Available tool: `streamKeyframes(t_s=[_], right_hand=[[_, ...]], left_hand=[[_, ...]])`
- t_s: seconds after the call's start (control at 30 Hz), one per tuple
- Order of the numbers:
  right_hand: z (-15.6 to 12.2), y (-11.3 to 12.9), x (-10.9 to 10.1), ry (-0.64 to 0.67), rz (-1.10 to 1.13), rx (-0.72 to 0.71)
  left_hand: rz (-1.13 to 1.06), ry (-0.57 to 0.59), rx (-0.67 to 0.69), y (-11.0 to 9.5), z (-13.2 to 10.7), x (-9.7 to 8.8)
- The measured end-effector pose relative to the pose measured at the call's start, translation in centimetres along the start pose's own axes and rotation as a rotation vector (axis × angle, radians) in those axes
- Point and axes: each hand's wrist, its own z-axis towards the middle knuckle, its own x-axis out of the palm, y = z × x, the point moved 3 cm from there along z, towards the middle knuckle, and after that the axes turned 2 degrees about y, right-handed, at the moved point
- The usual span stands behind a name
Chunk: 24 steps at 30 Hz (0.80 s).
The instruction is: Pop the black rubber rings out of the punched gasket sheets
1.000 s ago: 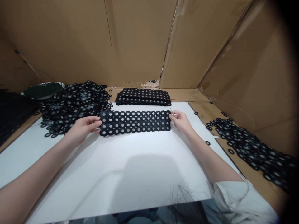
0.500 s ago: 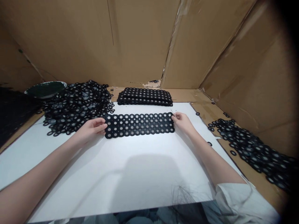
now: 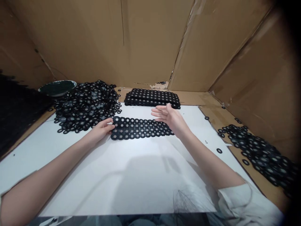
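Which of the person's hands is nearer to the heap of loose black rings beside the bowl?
Left. The left hand is just in front of the heap, holding the ring mat by its left end; the right hand is farther off, open by the mat's right end.

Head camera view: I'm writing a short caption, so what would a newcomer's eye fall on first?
First, the black ring mat in the centre, its left end held by the left hand while the open right hand partly hides its right end. Next, the stack of similar mats behind it and the heap of black rings to its left.
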Motion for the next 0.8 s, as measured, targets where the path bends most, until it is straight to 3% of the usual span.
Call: streamKeyframes(t_s=[0.17, 0.33, 0.5, 0.8], right_hand=[[1.5, -0.4, 4.6, 0.180, -0.003, -0.073], [2.0, -4.0, 7.4, 0.208, -0.157, -0.091], [1.3, -7.4, 8.0, 0.197, -0.095, -0.001], [0.6, -7.3, 8.1, 0.189, -0.183, -0.048]], left_hand=[[-0.023, -0.013, 0.009, 0.3, 0.2, 0.1], [-0.041, -0.021, 0.016, 0.3, 0.2, 0.2], [-0.013, -0.009, 0.014, 0.4, 0.4, 0.1], [0.213, -0.122, 0.038, 0.9, 0.0, 1.3]])
